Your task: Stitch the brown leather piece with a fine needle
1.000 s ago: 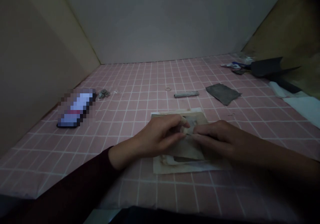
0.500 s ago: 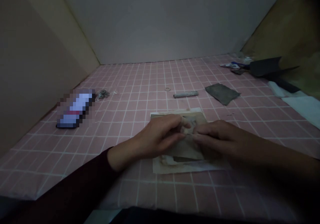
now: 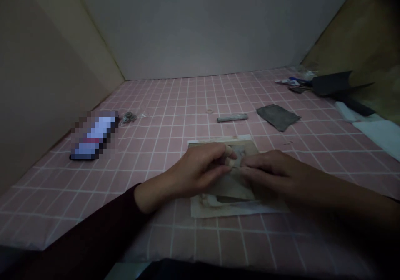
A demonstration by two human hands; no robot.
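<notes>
My left hand (image 3: 204,165) is closed in a pinch over a sheet of tan paper (image 3: 229,184). A small pale piece (image 3: 231,162) shows between its thumb and fingers; its shape is mostly hidden. Close against it on the right, my right hand (image 3: 271,171) has thumb and forefinger pressed together. What those fingertips grip is too small and dark to make out. Beneath both hands, the tan paper lies over a stained white sheet (image 3: 200,211).
Beyond the hands lie a pale ring (image 3: 209,111), a grey tube (image 3: 232,118) and a dark grey sandpaper-like sheet (image 3: 278,117). A blurred phone (image 3: 95,136) and a small plastic bag (image 3: 128,118) are at left. Dark folded sheets (image 3: 333,84) and white paper (image 3: 379,134) sit at right.
The fingertips have shifted slightly, and the pale piece between them shows a little less. Both arms stay in place.
</notes>
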